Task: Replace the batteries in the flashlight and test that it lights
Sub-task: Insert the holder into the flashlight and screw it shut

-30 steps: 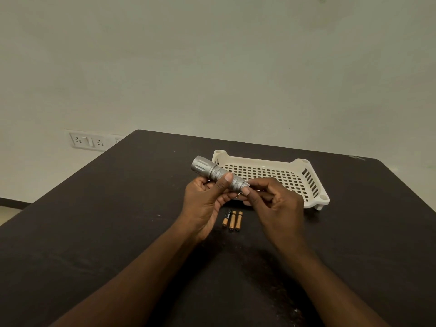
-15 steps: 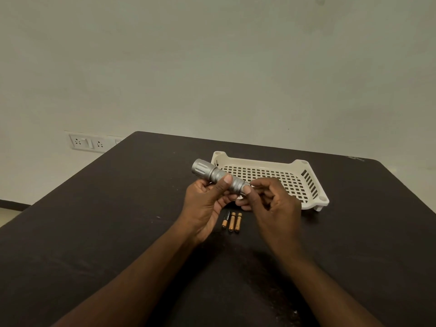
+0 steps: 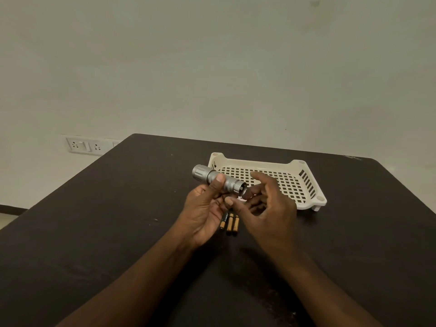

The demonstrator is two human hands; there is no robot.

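While the left hand grips a ribbed silver metal flashlight, the right hand hangs open, empty.
Its tail end seems uncapped; three copper-topped batteries await loading.

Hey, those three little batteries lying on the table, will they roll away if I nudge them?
Probably yes. The batteries are smooth cylinders lying on their sides on the flat dark table, so a sideways push would likely roll them. They look small and light, and sit side by side, so nudging one would likely move the others.
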